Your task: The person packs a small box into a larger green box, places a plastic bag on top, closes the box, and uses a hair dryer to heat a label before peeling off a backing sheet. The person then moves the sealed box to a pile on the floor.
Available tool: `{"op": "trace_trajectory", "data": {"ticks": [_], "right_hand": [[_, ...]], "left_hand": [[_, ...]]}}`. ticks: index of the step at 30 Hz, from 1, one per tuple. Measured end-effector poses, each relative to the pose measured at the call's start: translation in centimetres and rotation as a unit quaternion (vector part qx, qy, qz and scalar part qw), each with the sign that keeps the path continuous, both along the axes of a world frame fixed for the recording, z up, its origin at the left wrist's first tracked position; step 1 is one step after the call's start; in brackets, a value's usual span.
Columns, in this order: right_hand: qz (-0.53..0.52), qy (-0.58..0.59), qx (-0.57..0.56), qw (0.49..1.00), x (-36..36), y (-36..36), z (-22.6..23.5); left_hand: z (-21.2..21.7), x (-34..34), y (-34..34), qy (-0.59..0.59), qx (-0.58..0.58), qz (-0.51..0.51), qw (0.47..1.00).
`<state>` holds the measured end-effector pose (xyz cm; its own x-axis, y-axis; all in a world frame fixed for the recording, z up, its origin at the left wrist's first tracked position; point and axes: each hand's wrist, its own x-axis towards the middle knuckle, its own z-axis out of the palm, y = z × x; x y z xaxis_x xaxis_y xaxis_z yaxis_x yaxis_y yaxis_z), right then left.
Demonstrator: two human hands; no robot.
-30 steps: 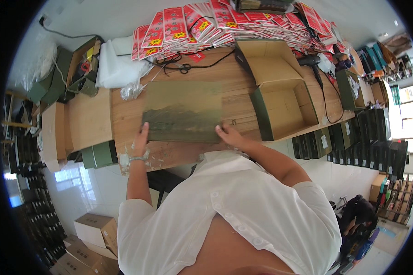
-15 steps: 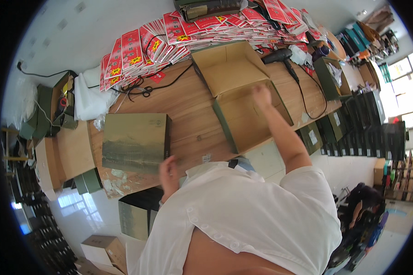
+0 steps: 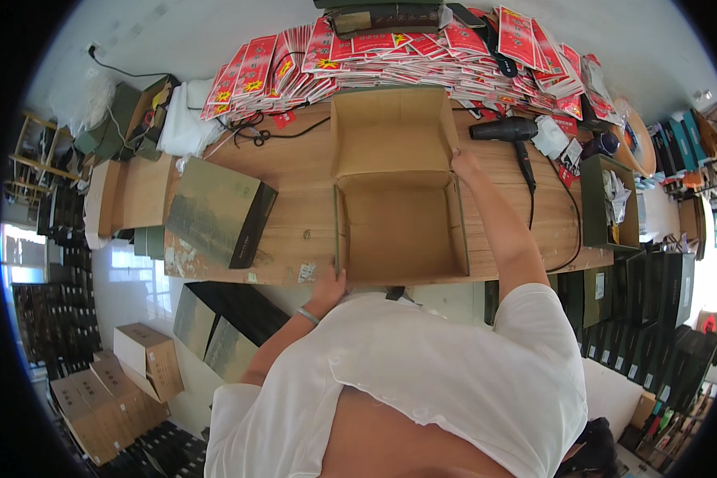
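Observation:
An open box (image 3: 402, 227), green outside and bare brown cardboard inside, lies in front of me with its hinged lid (image 3: 392, 131) laid back toward the far side. Nothing is inside it. My right hand (image 3: 466, 165) grips the right edge of the box near the hinge, fingers closed. My left hand (image 3: 327, 288) holds the near left corner at the table's front edge; its fingers are partly hidden by the box wall. A closed green box (image 3: 215, 209) with a dark side sits at an angle on the left of the table.
Red printed packets (image 3: 422, 60) are heaped along the back wall. A black hair dryer (image 3: 504, 130) with its cord lies at right, near a small open green box (image 3: 609, 203). Scissors (image 3: 259, 135) lie at back left. Cartons (image 3: 146, 358) and boxes stand on the floor.
My right hand has gone from inside the box to its right edge. My left hand has moved from the closed box to the open one, which now sits squarer to me.

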<state>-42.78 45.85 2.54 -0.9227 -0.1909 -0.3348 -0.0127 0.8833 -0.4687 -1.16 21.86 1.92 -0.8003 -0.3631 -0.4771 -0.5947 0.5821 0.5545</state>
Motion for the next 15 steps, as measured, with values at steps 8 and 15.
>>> {"op": "trace_trajectory", "data": {"ticks": [8,15], "right_hand": [[0.074,0.094,-0.178,0.977,6.5,2.8,2.2],[-0.264,-0.065,-0.320,0.908,14.1,11.0,-1.2]], "left_hand": [[-2.0,1.1,-1.8,0.232,0.182,0.281,0.913],[0.7,-1.2,-7.1,0.175,0.324,0.334,0.868]]}}
